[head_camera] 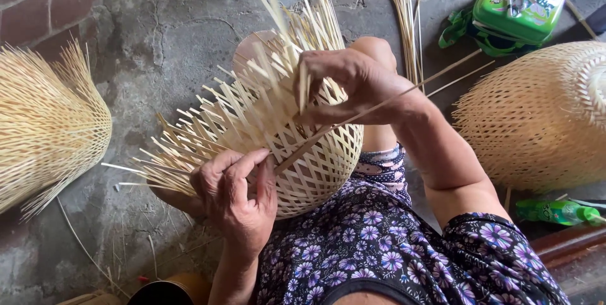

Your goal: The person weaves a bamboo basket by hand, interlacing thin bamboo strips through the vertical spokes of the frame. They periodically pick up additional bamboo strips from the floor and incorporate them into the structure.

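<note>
A half-woven bamboo basket (284,134) rests on my lap, its loose strip ends fanning up and to the left. My left hand (237,194) presses on the basket's lower side and pinches the near end of a long thin bamboo strip (379,104). My right hand (344,84) grips the upright strips near the open weave, with the long strip passing under its fingers and out to the upper right. My knee (375,49) shows behind the basket.
A finished woven basket (536,116) lies at right and another (47,125) at left on the concrete floor (158,34). A green tin box (517,5) sits at top right beside a bundle of bamboo strips (407,15). A green bottle (558,211) lies lower right.
</note>
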